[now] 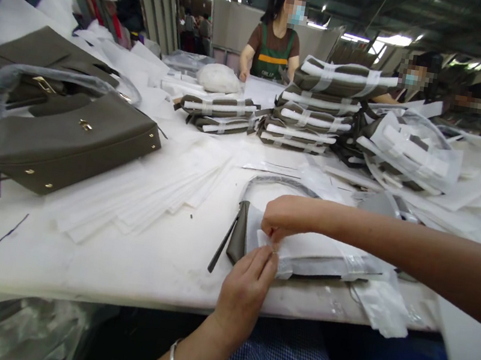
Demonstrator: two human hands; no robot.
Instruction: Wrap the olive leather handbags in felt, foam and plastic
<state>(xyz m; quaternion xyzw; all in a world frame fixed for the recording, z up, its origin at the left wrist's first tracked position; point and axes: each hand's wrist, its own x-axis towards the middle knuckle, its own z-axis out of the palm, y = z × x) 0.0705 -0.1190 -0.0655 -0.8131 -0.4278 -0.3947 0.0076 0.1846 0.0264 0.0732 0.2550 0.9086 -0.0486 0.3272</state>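
Note:
A dark olive handbag (238, 234) lies in front of me at the table's near edge, partly covered by white wrapping sheet (316, 250) with clear tape bands. Its handle (283, 181), sleeved in plastic, arches away from me, and a dark strap hangs at its left side. My left hand (247, 281), with a silver bangle on the wrist, is closed in a pinch at the near edge of the wrapping. Just above it, my right hand (287, 218) is closed with fingers bent down onto the sheet. The fingertips of both almost meet; what they pinch is too small to make out.
An unwrapped olive handbag (78, 136) rests on its side at left. White paper sheets (143, 189) fan out beside it. Stacked wrapped bags (309, 118) stand at the back, with more plastic-covered bags (414, 149) to the right. A co-worker (274, 42) stands across the table.

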